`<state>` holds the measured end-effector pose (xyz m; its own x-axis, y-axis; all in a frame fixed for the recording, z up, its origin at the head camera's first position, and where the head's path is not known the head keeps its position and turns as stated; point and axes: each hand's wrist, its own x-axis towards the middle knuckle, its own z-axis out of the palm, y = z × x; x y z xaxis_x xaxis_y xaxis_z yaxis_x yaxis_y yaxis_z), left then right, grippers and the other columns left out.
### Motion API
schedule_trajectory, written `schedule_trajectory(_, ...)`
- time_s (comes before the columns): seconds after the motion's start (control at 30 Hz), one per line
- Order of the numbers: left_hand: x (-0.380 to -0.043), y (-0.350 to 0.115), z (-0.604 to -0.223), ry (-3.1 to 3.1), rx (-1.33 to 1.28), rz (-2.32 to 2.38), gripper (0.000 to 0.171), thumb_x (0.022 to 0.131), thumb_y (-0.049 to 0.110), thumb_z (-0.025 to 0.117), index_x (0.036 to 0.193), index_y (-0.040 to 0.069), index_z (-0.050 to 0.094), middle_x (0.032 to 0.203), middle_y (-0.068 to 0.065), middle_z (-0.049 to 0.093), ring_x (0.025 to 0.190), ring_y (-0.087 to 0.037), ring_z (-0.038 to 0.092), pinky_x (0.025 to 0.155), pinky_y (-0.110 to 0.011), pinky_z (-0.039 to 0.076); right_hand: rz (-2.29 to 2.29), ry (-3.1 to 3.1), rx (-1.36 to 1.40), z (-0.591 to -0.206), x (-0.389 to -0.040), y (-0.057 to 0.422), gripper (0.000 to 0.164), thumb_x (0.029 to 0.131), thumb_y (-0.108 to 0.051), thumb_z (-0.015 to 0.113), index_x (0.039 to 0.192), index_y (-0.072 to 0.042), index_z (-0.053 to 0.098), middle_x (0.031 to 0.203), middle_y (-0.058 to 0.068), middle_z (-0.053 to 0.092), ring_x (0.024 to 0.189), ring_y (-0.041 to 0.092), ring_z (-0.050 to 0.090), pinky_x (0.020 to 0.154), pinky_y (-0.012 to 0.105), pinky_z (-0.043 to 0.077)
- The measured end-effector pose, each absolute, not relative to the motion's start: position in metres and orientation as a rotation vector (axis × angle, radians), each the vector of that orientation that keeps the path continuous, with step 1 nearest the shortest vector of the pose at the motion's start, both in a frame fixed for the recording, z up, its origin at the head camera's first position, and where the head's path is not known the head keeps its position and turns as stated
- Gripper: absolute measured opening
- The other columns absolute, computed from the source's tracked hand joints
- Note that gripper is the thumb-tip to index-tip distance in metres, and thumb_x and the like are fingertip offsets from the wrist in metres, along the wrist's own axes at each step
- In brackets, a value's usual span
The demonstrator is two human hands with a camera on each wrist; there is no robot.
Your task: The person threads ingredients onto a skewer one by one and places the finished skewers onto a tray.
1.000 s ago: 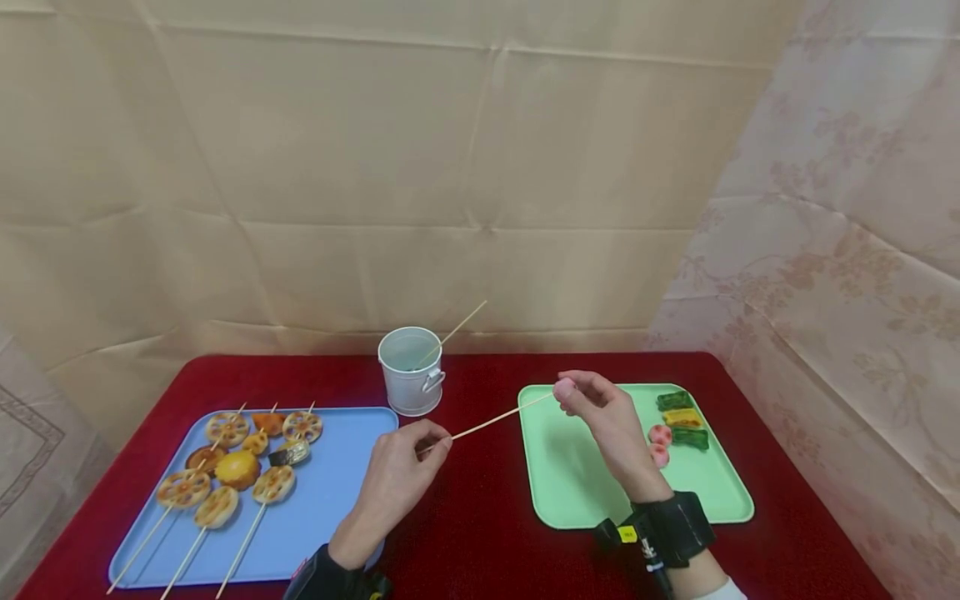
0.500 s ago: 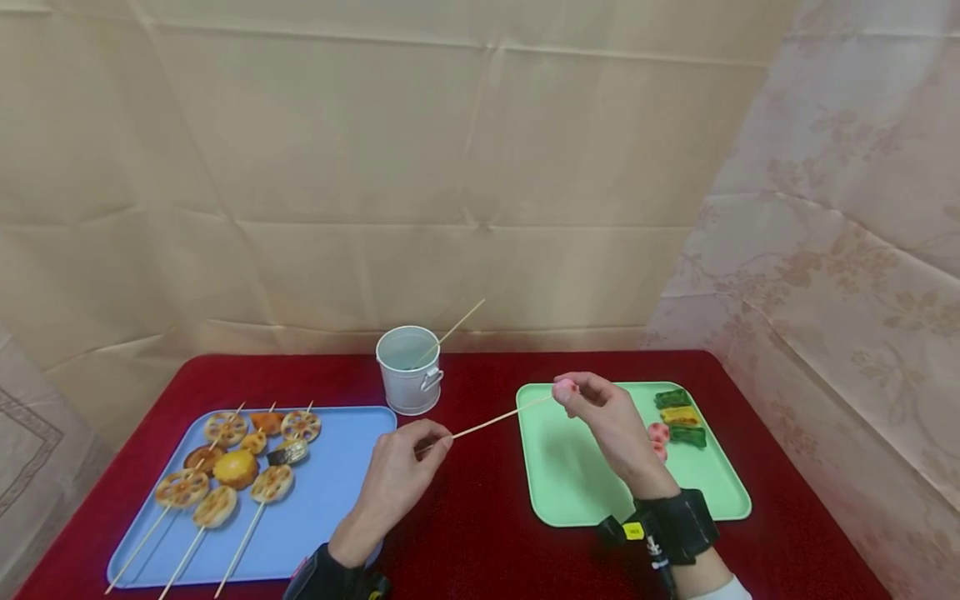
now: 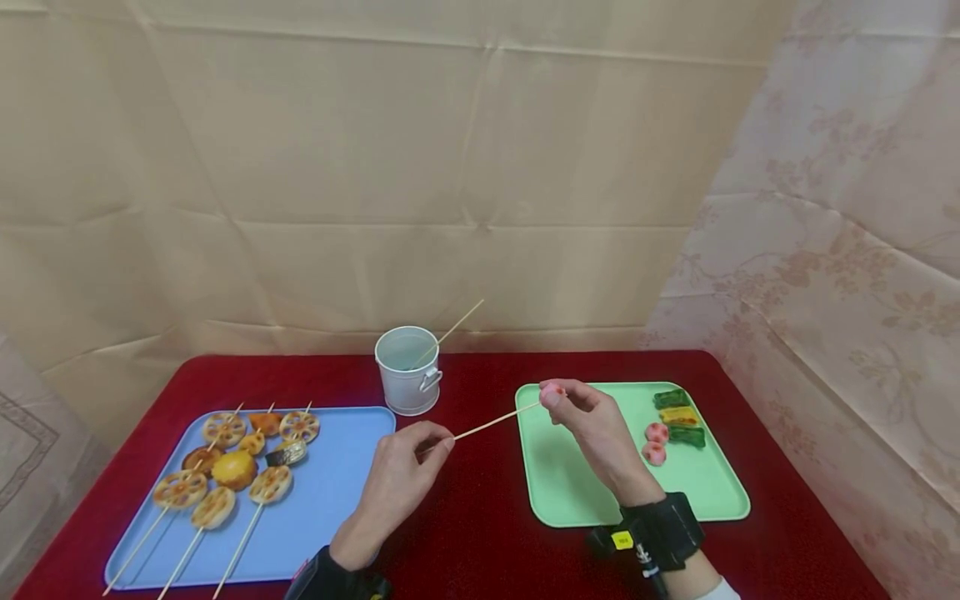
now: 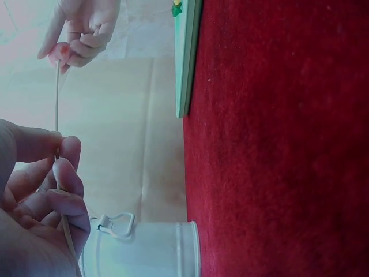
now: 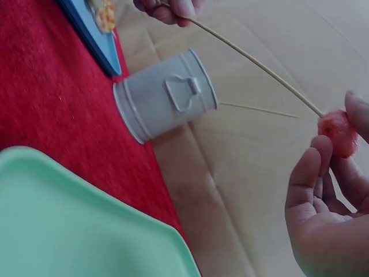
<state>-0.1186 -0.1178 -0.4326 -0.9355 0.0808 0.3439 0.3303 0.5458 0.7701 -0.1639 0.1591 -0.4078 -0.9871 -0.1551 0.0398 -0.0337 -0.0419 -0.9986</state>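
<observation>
My left hand (image 3: pixel 396 473) pinches a thin bamboo skewer (image 3: pixel 495 422) between thumb and fingers, its length slanting up to the right. At the skewer's far end, my right hand (image 3: pixel 598 429) holds a small pink ball-like food piece (image 5: pixel 338 133) with reddish spots. In the right wrist view the skewer meets that piece; how deep it goes inside is hidden. Both hands are above the table, the right one over the green tray (image 3: pixel 566 496). Two similar pink pieces (image 3: pixel 654 453) lie on that tray beside green and yellow pieces (image 3: pixel 678 416).
A blue tray (image 3: pixel 333 500) on the left bears three loaded skewers with lotus-root slices (image 3: pixel 271 484) and other pieces. Behind the hands stands a small white bucket (image 3: pixel 408 385) with a skewer leaning out. Red cloth (image 3: pixel 480 533) covers the table; a beige curtain hangs behind.
My right hand has shifted a little left with the pink piece, along the skewer towards my left hand. The left hand stays nearly still. The pink pieces on the tray show more fully.
</observation>
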Motion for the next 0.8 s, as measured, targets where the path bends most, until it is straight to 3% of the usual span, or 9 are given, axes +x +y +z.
schedule_trajectory(0.2,-0.118,-0.116,-0.434,-2.500,-0.351,-1.359,0.008,0.093,0.007,0.075,0.095,0.015,0.078,0.079,0.011,0.067,0.071,-0.005,0.055,0.064,-0.025,0.048,-2.374,1.952,-0.170,-0.409,-0.162,0.152,0.029,0.104,-0.017,0.065,0.123,0.005,0.063,0.102,0.005,0.068,0.095,0.019,0.061,0.090,0.029,0.054)
schedule_trajectory(0.37,-0.117,-0.113,-0.436,-2.490,-0.372,-1.317,0.006,0.092,0.006,0.076,0.093,0.012,0.078,0.076,0.011,0.066,0.068,-0.004,0.053,0.062,-0.024,0.047,-2.422,1.954,-0.088,-0.412,-0.161,0.147,0.034,0.102,-0.019,0.068,0.124,0.006,0.063,0.103,0.005,0.069,0.094,0.017,0.063,0.091,0.031,0.055)
schedule_trajectory(0.8,-0.114,-0.106,-0.437,-2.511,-0.331,-1.491,0.007,0.094,0.005,0.073,0.089,0.009,0.076,0.070,0.007,0.066,0.061,-0.003,0.055,0.055,-0.023,0.043,-2.419,1.954,-0.115,-0.416,-0.155,0.139,0.017,0.101,-0.016,0.069,0.109,-0.001,0.069,0.104,0.005,0.070,0.091,0.017,0.062,0.091,0.032,0.054)
